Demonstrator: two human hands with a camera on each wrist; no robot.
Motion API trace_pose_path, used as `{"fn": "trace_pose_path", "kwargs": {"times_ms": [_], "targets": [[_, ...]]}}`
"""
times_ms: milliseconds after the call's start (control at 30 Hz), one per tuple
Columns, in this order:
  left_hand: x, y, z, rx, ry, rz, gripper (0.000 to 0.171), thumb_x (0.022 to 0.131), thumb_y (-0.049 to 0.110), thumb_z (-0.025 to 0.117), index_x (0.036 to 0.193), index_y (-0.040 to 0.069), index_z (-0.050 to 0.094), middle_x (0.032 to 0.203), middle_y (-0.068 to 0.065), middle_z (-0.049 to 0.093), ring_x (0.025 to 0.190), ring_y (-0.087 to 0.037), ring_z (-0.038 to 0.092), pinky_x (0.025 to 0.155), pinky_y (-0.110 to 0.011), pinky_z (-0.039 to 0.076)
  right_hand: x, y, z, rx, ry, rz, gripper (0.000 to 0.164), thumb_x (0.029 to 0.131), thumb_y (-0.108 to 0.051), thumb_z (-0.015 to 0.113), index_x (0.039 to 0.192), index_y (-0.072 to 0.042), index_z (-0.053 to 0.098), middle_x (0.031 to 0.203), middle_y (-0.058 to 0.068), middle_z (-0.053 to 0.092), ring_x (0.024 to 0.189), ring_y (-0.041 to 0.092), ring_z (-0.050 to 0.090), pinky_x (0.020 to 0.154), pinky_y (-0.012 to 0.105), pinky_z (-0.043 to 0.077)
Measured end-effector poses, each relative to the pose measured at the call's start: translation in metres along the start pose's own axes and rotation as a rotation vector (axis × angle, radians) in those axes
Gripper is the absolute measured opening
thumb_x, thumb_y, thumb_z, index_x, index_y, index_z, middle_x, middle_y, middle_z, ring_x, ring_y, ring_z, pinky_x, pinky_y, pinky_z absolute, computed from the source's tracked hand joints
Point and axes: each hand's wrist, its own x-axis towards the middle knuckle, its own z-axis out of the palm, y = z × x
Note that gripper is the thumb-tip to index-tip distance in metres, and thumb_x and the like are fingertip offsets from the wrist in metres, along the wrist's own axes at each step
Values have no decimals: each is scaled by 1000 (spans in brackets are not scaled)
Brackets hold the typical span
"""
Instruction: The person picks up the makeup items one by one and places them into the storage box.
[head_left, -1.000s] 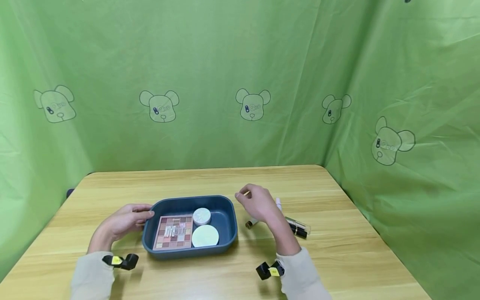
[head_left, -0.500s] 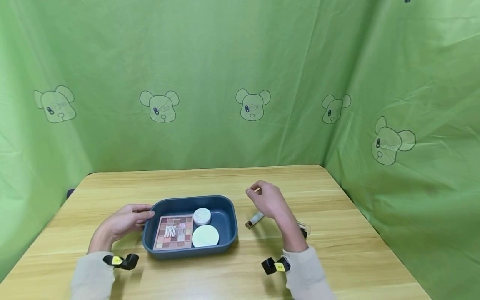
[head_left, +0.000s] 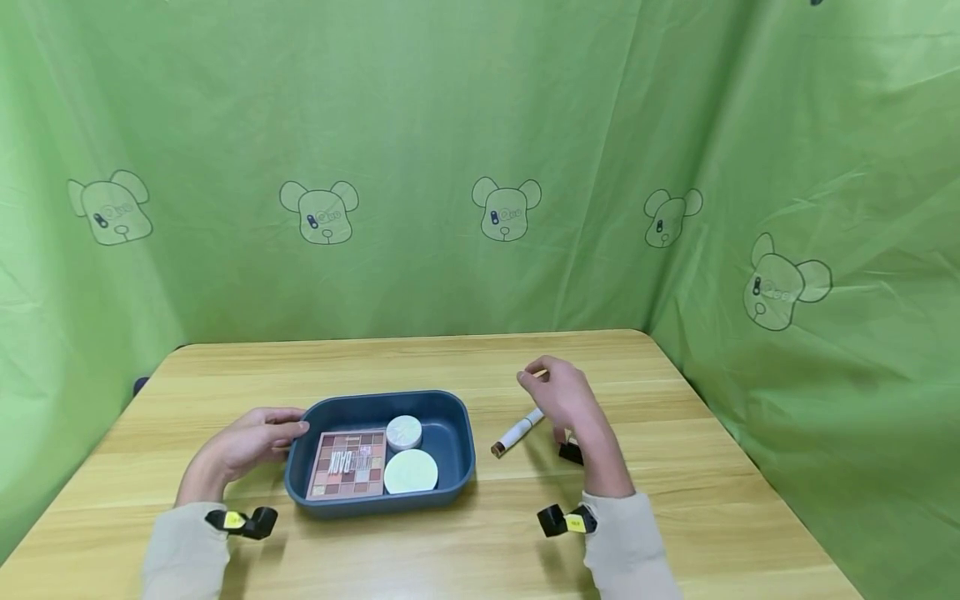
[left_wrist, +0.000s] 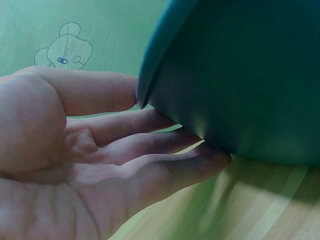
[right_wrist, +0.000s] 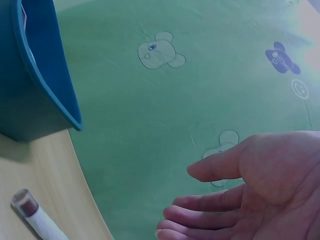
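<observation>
Blue tray (head_left: pixel 452 454) holds one palette (head_left: pixel 347 464), two containers (head_left: pixel 410 472); left grip (head_left: pixel 247 440) touches it, right grip (head_left: pixel 561 395) hovers, thumbs seemingly apart from fingers.

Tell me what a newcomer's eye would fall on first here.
The green curtain, printed with cartoon heads, fills the background. Below, left of centre, the blue tray holds a palette and two white tubs, the left hand at its left end. Right of it, the empty right hand hovers near a white tube.
</observation>
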Motion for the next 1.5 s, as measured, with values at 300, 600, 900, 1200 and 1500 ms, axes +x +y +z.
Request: {"fn": "trace_pose_path", "kwargs": {"times_ms": [300, 600, 900, 1200, 1500], "targets": [[0, -1, 0, 2, 6, 0, 59, 104, 17, 53, 145, -21, 33, 141, -37, 51, 126, -35, 59, 106, -45, 54, 6, 17, -10, 9, -4, 29, 54, 103, -30, 54, 146, 1, 46, 132, 26, 62, 118, 40, 61, 100, 56, 51], [-1, -2, 0, -1, 16, -7, 59, 104, 16, 53, 145, -22, 33, 142, -37, 50, 127, -35, 59, 105, -44, 55, 15, 32, -6, 18, 0, 88, 55, 99, -22, 57, 146, 4, 43, 130, 28, 61, 115, 39, 61, 102, 55, 50], [-1, -1, 0, 0, 16, -8, 59, 104, 17, 54, 145, -21, 33, 142, -36, 51, 125, -31, 60, 105, -43, 54, 21, 48, -1, -18, 15, 111, 58, 96, -18, 59, 146, 6, 42, 130, 31, 60, 114, 39, 62, 95, 51, 54], [-1, -1, 1, -1, 15, -3, 59, 104, 16, 53, 144, -22, 33, 142, -37, 50, 126, -34, 59, 105, -42, 55, 26, 59, 5, -86, 27, 148, 65, 93, -16, 57, 150, 7, 36, 145, 34, 49, 131, 49, 48, 111, 58, 44], [0, 0, 0, 1, 15, 3, 59, 104, 16, 53, 144, -22, 33, 142, -38, 49, 127, -35, 58, 105, -42, 55, 30, 70, 14, -38, 16, 207, 65, 90, -10, 55, 151, 5, 36, 142, 35, 50, 105, 38, 59, 64, 34, 56]]}}
